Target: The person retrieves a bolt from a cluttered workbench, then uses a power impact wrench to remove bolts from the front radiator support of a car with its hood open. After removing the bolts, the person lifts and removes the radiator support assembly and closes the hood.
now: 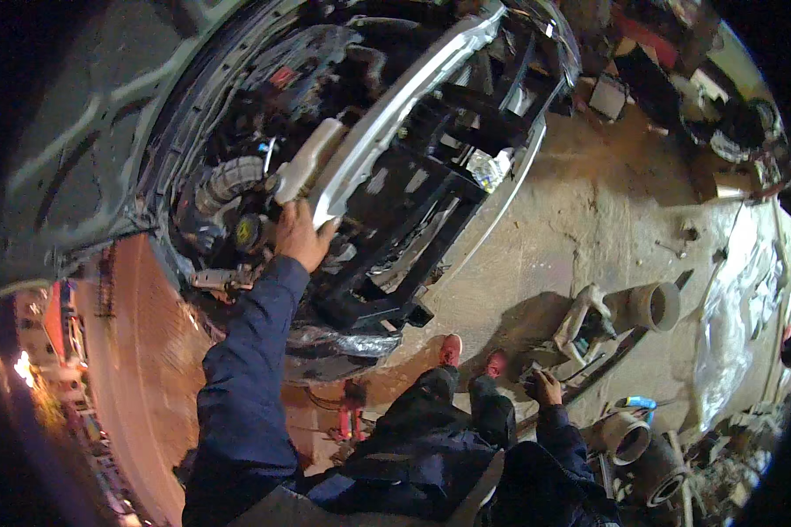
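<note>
A car's engine bay (264,105) lies before me, its front end stripped of the bumper. My left hand (303,239) reaches forward and grips the lower end of a long silver crossbar (395,101), thumb on one side and fingers on the other. Just beyond the fingers sits a pale plastic tank (310,161). Beside the bar, a black front frame (439,193) spans the car's nose. My right hand (547,388) hangs low by my leg, its fingers closed around something small and dark that I cannot make out.
The raised hood (70,114) is at the left. A red jack (351,417) stands near my feet. To the right lie a pale bracket-like part (582,325), a round pipe piece (657,306), plastic sheeting (731,325) and a blue-and-yellow tool (635,402). Boxes and clutter fill the far right.
</note>
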The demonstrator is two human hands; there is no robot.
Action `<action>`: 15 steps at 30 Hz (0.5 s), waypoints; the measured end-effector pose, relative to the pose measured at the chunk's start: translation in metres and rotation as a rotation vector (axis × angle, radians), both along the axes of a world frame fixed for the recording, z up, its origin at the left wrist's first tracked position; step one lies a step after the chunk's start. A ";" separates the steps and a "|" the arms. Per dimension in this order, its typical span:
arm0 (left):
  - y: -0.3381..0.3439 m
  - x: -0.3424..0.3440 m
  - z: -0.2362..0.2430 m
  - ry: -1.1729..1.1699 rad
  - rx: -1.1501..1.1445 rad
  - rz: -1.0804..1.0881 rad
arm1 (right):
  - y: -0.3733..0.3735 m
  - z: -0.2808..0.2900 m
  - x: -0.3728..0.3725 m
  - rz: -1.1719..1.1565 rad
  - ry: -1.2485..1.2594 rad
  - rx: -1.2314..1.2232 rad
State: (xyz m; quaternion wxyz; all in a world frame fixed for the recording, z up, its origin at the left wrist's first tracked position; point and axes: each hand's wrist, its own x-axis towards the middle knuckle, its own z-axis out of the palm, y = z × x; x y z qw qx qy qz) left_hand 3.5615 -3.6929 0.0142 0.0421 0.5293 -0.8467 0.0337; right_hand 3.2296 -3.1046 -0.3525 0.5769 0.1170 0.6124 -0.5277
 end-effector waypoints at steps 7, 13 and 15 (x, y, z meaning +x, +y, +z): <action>0.094 0.022 0.047 0.362 -0.204 -0.079 | -0.120 0.125 -0.010 0.316 0.381 -0.135; 0.093 0.106 0.180 0.487 -0.508 -0.059 | -0.188 0.229 -0.023 0.421 0.583 -0.304; 0.075 0.137 0.259 0.435 -0.840 -0.031 | -0.206 0.256 -0.022 0.234 0.516 -0.385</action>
